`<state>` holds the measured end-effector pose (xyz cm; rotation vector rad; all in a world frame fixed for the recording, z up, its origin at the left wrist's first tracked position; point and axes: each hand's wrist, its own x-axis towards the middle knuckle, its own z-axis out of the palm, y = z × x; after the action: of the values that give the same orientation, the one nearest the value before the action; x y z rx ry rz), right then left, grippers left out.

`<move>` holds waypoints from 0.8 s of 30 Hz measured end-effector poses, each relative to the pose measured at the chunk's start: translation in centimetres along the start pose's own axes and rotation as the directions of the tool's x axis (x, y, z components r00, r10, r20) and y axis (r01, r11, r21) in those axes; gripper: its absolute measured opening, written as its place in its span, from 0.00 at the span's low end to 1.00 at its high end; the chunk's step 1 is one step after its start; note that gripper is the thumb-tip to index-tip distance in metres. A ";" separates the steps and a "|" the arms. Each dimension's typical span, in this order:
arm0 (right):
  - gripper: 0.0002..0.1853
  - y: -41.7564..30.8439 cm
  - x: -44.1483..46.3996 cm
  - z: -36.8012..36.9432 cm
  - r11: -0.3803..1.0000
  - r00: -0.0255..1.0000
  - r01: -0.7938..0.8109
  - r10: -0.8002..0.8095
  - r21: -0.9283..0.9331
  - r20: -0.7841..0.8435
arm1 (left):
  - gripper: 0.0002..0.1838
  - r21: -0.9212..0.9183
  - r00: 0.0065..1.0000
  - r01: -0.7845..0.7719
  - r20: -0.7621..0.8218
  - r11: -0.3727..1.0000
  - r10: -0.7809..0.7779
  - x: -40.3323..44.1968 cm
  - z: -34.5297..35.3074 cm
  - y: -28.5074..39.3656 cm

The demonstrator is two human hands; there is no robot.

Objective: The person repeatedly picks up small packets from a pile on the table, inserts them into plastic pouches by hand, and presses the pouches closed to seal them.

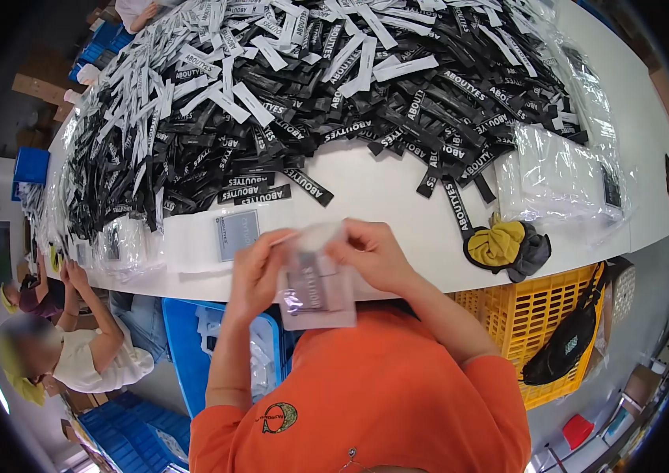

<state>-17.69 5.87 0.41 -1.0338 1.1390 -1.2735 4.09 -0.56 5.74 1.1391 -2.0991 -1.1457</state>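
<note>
A small clear plastic bag [319,315] with a dark printed piece inside hangs in front of my orange shirt, by the table's near edge. My left hand [258,272] pinches its upper left side, and my right hand [370,251] grips its upper right corner. The fingers of both hands are closed and slightly blurred. Just beyond my left hand lies a flat stack of white bags [193,240] with a grey printed panel. Several black ABOUTYES packets [252,191] lie beyond that stack.
A large heap of black and white packets [295,87] covers the table's far part. At right are clear-wrapped white bags [559,169] and a yellow and grey cloth bundle [500,244]. Below stand a blue bin [185,347] and a yellow crate [563,307]. A co-worker [106,339] sits at left.
</note>
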 end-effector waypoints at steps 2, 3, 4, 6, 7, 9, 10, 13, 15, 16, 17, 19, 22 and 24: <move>0.06 -0.6 2.2 -1.3 0.936 0.963 0.232 -0.184 -0.264 0.195 | 0.16 0.043 0.992 0.005 0.124 0.999 -0.010 -1.5 -3.8 -0.6; 0.07 -0.3 4.1 -2.7 0.769 0.927 0.372 -0.336 -0.520 0.168 | 0.17 0.128 0.973 0.016 0.226 0.992 -0.045 -2.5 -6.1 -1.8; 0.13 -0.2 6.3 -3.9 0.624 0.859 0.400 -0.510 -0.672 0.038 | 0.18 0.223 0.908 0.171 0.343 0.960 -0.242 -3.0 -8.1 -0.9; 0.22 -2.5 11.7 -8.0 0.435 0.724 0.301 -0.684 -0.849 -0.094 | 0.18 0.424 0.819 0.198 0.424 0.884 -0.386 -4.7 -10.6 -1.8; 0.25 -2.8 13.6 -9.7 0.316 0.686 0.166 -0.718 -0.934 -0.121 | 0.18 0.362 0.852 0.201 0.393 0.910 -0.344 -5.1 -10.6 -1.8; 0.29 -2.3 17.0 -13.6 0.085 0.665 -0.048 -0.741 -0.995 -0.096 | 0.18 0.231 0.910 0.196 0.319 0.953 -0.264 -5.5 -10.0 -1.7; 0.30 -0.7 18.4 -15.4 -0.026 0.687 -0.106 -0.724 -0.994 -0.054 | 0.18 0.227 0.943 0.138 0.269 0.964 -0.198 -5.1 -9.3 -1.3; 0.19 -1.9 17.9 -14.9 -0.106 0.699 -0.060 -0.714 -0.993 0.034 | 0.21 0.267 0.990 -0.006 0.136 0.964 -0.031 -1.4 -6.7 -1.6; 0.08 -2.7 15.9 -12.5 -0.160 0.673 0.016 -0.728 -0.987 0.129 | 0.25 0.503 0.991 -0.126 0.023 0.855 0.132 1.1 -5.2 -4.2; 0.07 -2.7 14.2 -10.9 -0.157 0.700 0.026 -0.702 -0.987 0.130 | 0.27 0.613 0.976 -0.164 -0.013 0.773 0.218 2.1 -4.6 -5.1; 0.07 -2.2 12.7 -9.9 -0.158 0.764 -0.035 -0.641 -0.987 0.075 | 0.29 0.633 0.984 -0.137 0.000 0.762 0.177 2.9 -4.1 -5.5; 0.07 -0.5 11.0 -9.6 -0.100 0.850 -0.132 -0.524 -0.986 -0.061 | 0.34 0.672 0.995 -0.093 0.031 0.734 0.098 4.4 -3.0 -6.0; 0.09 0.2 9.4 -9.8 0.072 0.884 -0.156 -0.435 -0.985 -0.172 | 0.37 0.613 0.999 0.023 0.010 0.790 -0.038 6.3 -2.0 -6.3; 0.10 -0.7 8.1 -9.2 0.175 0.865 -0.032 -0.488 -0.984 -0.114 | 0.36 0.613 1.000 0.005 0.006 0.790 -0.011 6.5 -1.8 -6.3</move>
<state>-27.17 -1.82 -0.77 -2.0223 2.3875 -0.8818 4.65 -8.73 1.53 1.4115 -2.5636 -0.4494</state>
